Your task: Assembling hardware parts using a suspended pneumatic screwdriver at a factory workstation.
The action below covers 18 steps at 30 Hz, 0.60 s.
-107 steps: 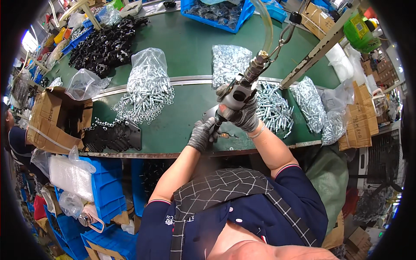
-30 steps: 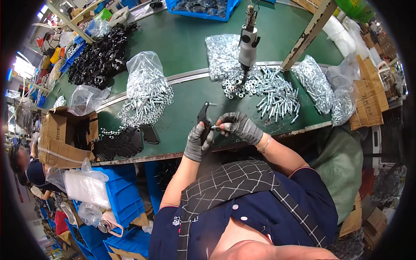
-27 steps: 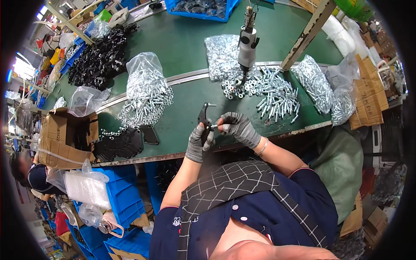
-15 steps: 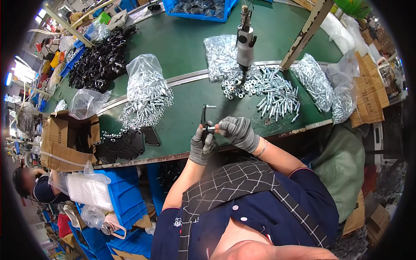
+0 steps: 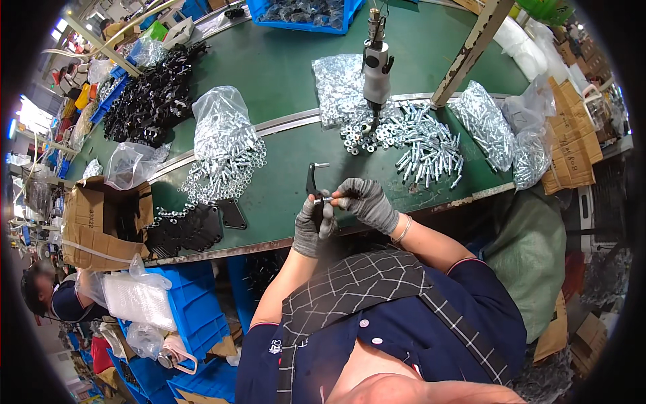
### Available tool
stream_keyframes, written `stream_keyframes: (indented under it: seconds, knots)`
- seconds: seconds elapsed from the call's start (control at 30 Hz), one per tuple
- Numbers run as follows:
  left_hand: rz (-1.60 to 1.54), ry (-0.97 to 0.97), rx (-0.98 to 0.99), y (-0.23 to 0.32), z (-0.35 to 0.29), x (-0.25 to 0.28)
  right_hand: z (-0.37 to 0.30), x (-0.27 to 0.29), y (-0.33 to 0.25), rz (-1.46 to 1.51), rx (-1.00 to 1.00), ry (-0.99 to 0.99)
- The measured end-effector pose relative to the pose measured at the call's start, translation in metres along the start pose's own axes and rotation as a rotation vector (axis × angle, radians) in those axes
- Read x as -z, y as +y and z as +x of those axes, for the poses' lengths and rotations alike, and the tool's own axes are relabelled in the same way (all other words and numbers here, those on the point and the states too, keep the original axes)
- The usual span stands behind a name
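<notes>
My left hand (image 5: 309,230), in a grey knit glove, is closed around the lower end of a flat black plate (image 5: 311,180), seen nearly edge on. A silver pin (image 5: 323,165) sticks out sideways from the plate's upper end. At the lower end my gloved right hand (image 5: 370,205) pinches a second, short silver pin (image 5: 327,200) against the plate; fingertips hide part of it. Beyond my hands, a grey-white powered screwdriver (image 5: 377,77) hangs bit down over a heap of silver nuts (image 5: 367,138). Loose silver pins (image 5: 431,151) lie to its right.
Bags of silver pins (image 5: 481,124) lie on the green table (image 5: 282,74). Black plates (image 5: 185,229) are stacked near its front edge, beside a cardboard box (image 5: 101,219). A worn metal post (image 5: 474,50) rises at right. Another person (image 5: 64,296) is at far left.
My right fingers have shifted slightly left, closer to the plate, and less of the lower pin shows. The view has moved slightly. My left hand keeps its hold.
</notes>
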<state>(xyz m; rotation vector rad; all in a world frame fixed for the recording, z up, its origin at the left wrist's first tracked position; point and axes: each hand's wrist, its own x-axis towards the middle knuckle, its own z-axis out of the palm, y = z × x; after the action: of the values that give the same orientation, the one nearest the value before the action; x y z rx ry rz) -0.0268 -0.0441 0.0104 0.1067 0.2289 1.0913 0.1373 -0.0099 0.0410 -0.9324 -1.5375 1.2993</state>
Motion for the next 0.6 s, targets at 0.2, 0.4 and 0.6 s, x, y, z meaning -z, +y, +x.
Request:
stream_keyframes:
  seconds: [0.2, 0.4, 0.6]
  knots:
    - [0.589, 0.385, -0.087, 0.016, 0.025, -0.014, 0.037, 0.046, 0.022, -0.73, -0.118, 0.013]
    - [0.789, 0.425, -0.038, 0.006, 0.056, -0.005, 0.077, 0.052, 0.05, -1.105, -0.082, 0.032]
    - [0.77, 0.414, -0.041, 0.008, 0.056, -0.004, 0.061, 0.067, 0.035, -0.831, -0.103, -0.129]
